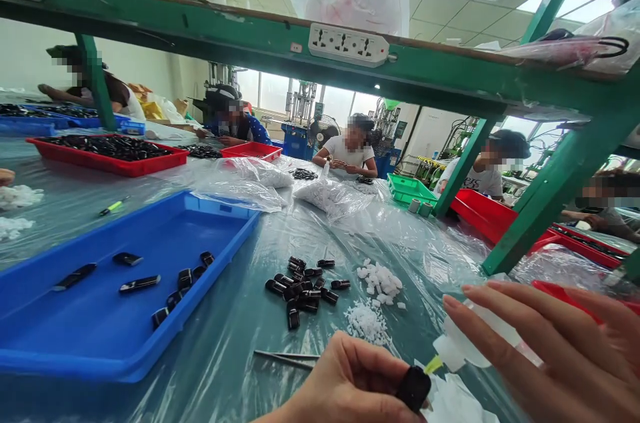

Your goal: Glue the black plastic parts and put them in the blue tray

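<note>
Plainly, the left hand (350, 380) pinched a small, rounded black plastic piece (414, 388), bottom right of centre. Lower right, the right hand (560, 343) spread its fingers across a translucent white bottle (463, 338), its grip unclear. Beyond, glossy black pieces (303, 290) lay heaped mid-frame, a rectangular blue tray (110, 316) lower left.

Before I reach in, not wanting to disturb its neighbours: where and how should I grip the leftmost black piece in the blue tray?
Pinch the leftmost black piece across its narrow middle, by both long sides, probably best from above. It's elongated and lies apart from the other pieces, leaving room beside it, while the raised walls of the blue tray may hinder a sideways reach.
</note>
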`<state>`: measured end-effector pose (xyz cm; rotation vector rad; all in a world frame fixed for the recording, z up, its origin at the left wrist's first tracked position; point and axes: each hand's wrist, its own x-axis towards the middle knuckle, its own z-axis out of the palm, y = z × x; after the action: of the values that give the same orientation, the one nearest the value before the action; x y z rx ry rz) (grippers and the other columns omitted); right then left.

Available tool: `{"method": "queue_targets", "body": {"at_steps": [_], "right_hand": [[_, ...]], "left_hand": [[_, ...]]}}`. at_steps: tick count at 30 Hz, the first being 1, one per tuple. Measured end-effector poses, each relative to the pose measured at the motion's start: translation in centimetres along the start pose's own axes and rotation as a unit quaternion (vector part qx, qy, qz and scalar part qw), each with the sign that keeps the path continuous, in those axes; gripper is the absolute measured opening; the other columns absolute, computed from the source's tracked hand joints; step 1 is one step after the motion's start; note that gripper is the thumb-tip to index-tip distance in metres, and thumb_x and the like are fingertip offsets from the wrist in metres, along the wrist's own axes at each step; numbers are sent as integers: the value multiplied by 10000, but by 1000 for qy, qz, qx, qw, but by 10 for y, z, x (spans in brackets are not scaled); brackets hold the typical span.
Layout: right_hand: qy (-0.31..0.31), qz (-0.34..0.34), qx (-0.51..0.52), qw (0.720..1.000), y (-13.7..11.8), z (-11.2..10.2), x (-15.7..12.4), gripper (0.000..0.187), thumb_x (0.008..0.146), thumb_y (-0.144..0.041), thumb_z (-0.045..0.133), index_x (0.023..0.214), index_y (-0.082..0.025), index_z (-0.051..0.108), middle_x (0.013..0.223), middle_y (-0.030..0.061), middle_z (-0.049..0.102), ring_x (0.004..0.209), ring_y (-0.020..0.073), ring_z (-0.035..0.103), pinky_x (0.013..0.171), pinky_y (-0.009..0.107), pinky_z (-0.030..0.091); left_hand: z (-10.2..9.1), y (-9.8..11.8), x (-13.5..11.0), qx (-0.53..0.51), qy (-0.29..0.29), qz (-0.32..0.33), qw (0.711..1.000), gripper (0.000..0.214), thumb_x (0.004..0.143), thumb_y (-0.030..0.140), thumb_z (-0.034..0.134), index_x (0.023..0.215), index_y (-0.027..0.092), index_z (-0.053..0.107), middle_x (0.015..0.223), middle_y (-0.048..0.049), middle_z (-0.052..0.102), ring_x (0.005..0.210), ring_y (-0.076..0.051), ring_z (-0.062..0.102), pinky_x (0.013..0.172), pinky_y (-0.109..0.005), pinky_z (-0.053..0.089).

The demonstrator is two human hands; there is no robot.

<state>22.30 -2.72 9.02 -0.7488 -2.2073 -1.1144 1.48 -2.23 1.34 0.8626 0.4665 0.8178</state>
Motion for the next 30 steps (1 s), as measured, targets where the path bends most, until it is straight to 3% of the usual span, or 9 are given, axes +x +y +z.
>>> {"method": "queue_targets", "body": {"at_steps": [3, 9, 21, 30], "right_hand": [[-5, -3, 5, 1000, 0, -2, 3, 593, 906, -611, 228, 1145, -221, 606, 1007, 105, 680, 966, 314, 552, 879, 534, 294], [-15, 42, 30, 999, -4, -7, 4, 342, 922, -318, 341, 1148, -274, 593, 1017, 57, 683, 973, 286, 559, 933, 530, 265], [-27, 32, 62, 997, -2, -2, -4, 458, 909, -494, 336, 1220, -246, 561, 1114, 108, 617, 1029, 337, 523, 934, 560, 259], [-47, 29, 97, 994, 5, -2, -1, 345, 940, -312, 360, 1210, -248, 566, 1103, 75, 637, 1070, 291, 525, 927, 519, 287]], "left_hand": [[1, 2, -1, 15, 12, 12, 1000, 241, 507, 162, 821, 733, 98, 762, 644, -42, 661, 555, -74, 555, 565, -179, 396], [2, 2, -2, 29, 8, 35, 999, 235, 518, 168, 817, 739, 109, 767, 652, -27, 623, 561, -75, 538, 549, -185, 381], [-1, 1, -1, 70, 3, 58, 996, 235, 524, 202, 820, 744, 132, 774, 682, -29, 625, 601, -93, 519, 551, -205, 368], [1, 6, -4, 63, -4, 48, 997, 232, 503, 162, 818, 728, 123, 774, 676, -31, 639, 623, -106, 541, 601, -216, 415]]}}
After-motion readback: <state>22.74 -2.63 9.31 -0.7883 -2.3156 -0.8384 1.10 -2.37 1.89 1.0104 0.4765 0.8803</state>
